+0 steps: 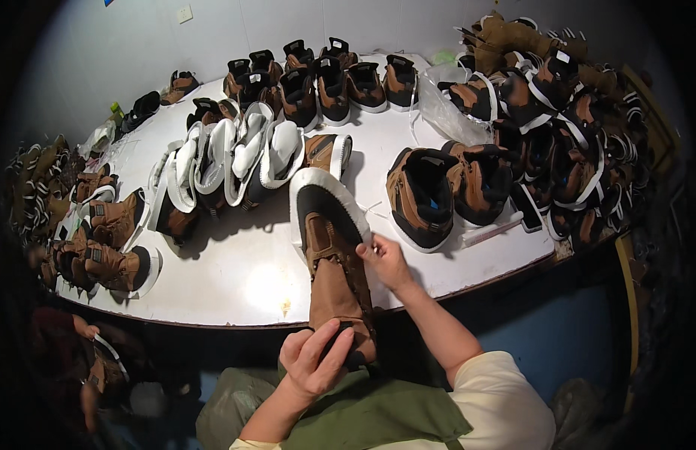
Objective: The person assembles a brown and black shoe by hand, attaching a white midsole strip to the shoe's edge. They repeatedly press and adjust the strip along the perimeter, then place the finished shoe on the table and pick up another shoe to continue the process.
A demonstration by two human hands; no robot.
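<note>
A brown high-top boot (331,262) with a black toe band and a white sole rim lies lengthwise before me, its toe pointing away over the table. My left hand (314,356) is closed on its collar, close to my green apron. At the right side of the boot, by the sole rim, my right hand (389,262) has thumb and forefinger pinched together. What they hold, if anything, is too small to make out. A short white thread (374,208) sticks out from the rim just above that hand.
The white table (220,281) carries shoes with upturned white soles (247,150), finished-looking boots (423,195) and a row of them behind (333,90). A phone (526,208) lies by a shoe pile on the right. Another person's hand (85,328) shows at lower left.
</note>
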